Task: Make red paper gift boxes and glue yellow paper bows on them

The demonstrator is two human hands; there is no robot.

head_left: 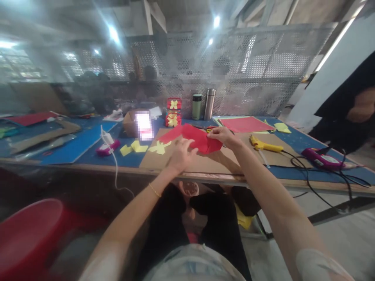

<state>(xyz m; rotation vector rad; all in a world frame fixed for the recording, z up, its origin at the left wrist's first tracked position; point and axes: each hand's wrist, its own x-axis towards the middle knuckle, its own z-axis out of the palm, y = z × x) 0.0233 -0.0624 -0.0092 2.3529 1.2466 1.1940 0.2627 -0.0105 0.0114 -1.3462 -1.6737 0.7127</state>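
Observation:
A folded red sheet (201,139), paper or felt, lies over a brown cardboard mat (216,166) in front of me. My left hand (182,154) is at its near left edge, fingers curled and thumb against the sheet. On the right, my right hand (224,136) pinches a raised corner between thumb and fingertips. A yellow bow-shaped cutout (159,147) lies just left of my left hand. Beyond the sheet stand red boxes (173,119) with yellow bows, one on top of another.
A yellow glue gun (265,146) lies right of my hands, its cable near a purple power strip (324,159). Red sheets (247,124), a green tumbler (197,107) and a steel flask (209,104) are behind. A lit phone (144,125) leans on a cardboard box. Another person stands at far right.

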